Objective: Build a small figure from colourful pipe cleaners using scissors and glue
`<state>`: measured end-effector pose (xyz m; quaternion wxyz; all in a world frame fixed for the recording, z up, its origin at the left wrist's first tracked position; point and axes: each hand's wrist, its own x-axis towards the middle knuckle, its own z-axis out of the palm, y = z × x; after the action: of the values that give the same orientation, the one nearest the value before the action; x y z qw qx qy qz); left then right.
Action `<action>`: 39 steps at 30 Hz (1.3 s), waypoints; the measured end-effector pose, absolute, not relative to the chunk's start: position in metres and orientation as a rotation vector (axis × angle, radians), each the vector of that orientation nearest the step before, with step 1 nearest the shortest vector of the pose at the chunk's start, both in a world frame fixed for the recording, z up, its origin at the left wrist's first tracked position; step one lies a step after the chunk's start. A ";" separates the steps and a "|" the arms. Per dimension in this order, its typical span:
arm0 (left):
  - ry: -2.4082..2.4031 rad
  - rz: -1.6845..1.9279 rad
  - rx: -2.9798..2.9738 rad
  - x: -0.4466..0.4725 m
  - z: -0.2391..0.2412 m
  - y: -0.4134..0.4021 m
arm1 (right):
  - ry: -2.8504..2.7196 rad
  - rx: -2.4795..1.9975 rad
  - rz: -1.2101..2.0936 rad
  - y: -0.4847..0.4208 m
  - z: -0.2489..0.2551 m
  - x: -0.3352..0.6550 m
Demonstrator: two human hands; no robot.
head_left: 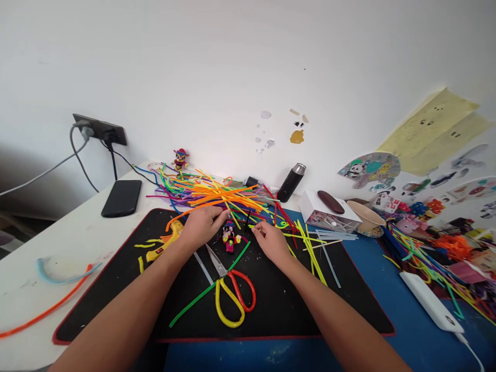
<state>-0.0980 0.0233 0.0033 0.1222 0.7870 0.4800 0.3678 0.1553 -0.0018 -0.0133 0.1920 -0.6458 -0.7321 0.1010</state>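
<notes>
My left hand [204,226] hovers over the black mat [282,310], thumb and fingers pinched together around something too small to make out. My right hand [272,242] is also closed in a pinch, and what its fingertips hold cannot be told. Just left of those fingertips a thin black strip [248,220] stands up. Between the hands is a small colourful figurine [229,238] with a dark cap and yellow hands. Below it lie scissors [221,271] with one yellow and one red handle, across a green pipe cleaner [194,305]. A yellow glue gun [160,250] rests beneath my left wrist.
Behind the hands spreads a pile of orange and mixed pipe cleaners [225,195]. A black flask [290,184], a white box [313,209] and a bowl [366,219] stand along the wall. A phone [122,198] lies left; a white power bank [430,300] lies right.
</notes>
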 end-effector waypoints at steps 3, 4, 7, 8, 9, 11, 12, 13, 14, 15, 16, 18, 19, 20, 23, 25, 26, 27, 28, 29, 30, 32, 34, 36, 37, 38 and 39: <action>1.402 1.071 2.301 -0.098 0.003 0.023 | -2.070 -1.774 0.281 -0.003 -0.014 0.154; 1.405 1.071 2.302 -0.098 0.003 0.023 | -2.078 -1.762 0.281 -0.004 -0.014 0.153; 1.421 1.068 2.305 -0.098 0.001 0.024 | -2.121 -1.722 0.287 -0.005 -0.017 0.149; 1.427 1.068 2.305 -0.097 0.001 0.024 | -2.138 -1.712 0.289 -0.005 -0.019 0.148; 1.430 1.065 2.307 -0.097 0.000 0.024 | -2.154 -1.706 0.292 -0.005 -0.020 0.148; 1.430 1.052 2.305 -0.097 -0.001 0.023 | -2.170 -1.705 0.295 -0.004 -0.022 0.149; 1.430 1.043 2.301 -0.097 -0.001 0.023 | -2.167 -1.712 0.297 -0.002 -0.023 0.151; 1.431 1.031 2.295 -0.097 -0.001 0.023 | -2.157 -1.720 0.300 -0.001 -0.023 0.154; 1.433 1.018 2.287 -0.097 -0.001 0.023 | -2.141 -1.729 0.305 0.000 -0.024 0.157; 1.437 1.005 2.281 -0.097 -0.001 0.023 | -2.121 -1.736 0.316 0.001 -0.024 0.159; 1.443 0.992 2.277 -0.097 -0.001 0.023 | -2.098 -1.738 0.332 0.002 -0.025 0.162; 1.467 0.962 2.271 -0.097 -0.001 0.024 | -2.054 -1.726 0.375 0.002 -0.026 0.164; 1.486 0.948 2.267 -0.097 -0.001 0.024 | -2.033 -1.713 0.398 0.002 -0.027 0.164; 1.507 0.936 2.259 -0.097 -0.002 0.024 | -2.015 -1.697 0.419 0.001 -0.028 0.164; 1.563 0.889 2.213 -0.097 -0.003 0.025 | -1.986 -1.643 0.472 -0.001 -0.029 0.158; 1.585 0.824 2.184 -0.096 -0.004 0.025 | -1.981 -1.604 0.513 -0.001 -0.027 0.153; 1.592 0.781 2.179 -0.096 -0.005 0.026 | -1.978 -1.584 0.540 0.000 -0.026 0.151; 1.601 0.737 2.179 -0.096 -0.007 0.026 | -1.971 -1.564 0.574 0.001 -0.025 0.148; 1.610 0.697 2.183 -0.095 -0.008 0.026 | -1.962 -1.547 0.604 0.003 -0.024 0.146; 1.620 0.666 2.189 -0.095 -0.009 0.026 | -1.953 -1.528 0.629 0.005 -0.023 0.144; 1.632 0.644 2.194 -0.094 -0.010 0.026 | -1.945 -1.512 0.653 0.007 -0.022 0.142; 1.655 0.615 2.201 -0.094 -0.011 0.026 | -1.927 -1.484 0.682 0.011 -0.023 0.139; 1.662 0.596 2.208 -0.094 -0.011 0.025 | -1.898 -1.464 0.701 0.014 -0.025 0.137; 1.657 0.574 2.217 -0.093 -0.010 0.025 | -1.862 -1.453 0.704 0.015 -0.028 0.139; 1.653 0.561 2.220 -0.093 -0.009 0.024 | -1.841 -1.450 0.702 0.015 -0.029 0.141; 1.650 0.549 2.223 -0.093 -0.009 0.024 | -1.819 -1.448 0.703 0.015 -0.030 0.144; 1.647 0.537 2.224 -0.093 -0.008 0.024 | -1.795 -1.447 0.704 0.015 -0.031 0.147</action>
<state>-0.0927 0.0244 -0.0082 0.1606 0.7786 0.5767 0.1881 0.1470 0.0150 -0.0312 0.3574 -0.5607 -0.6953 0.2727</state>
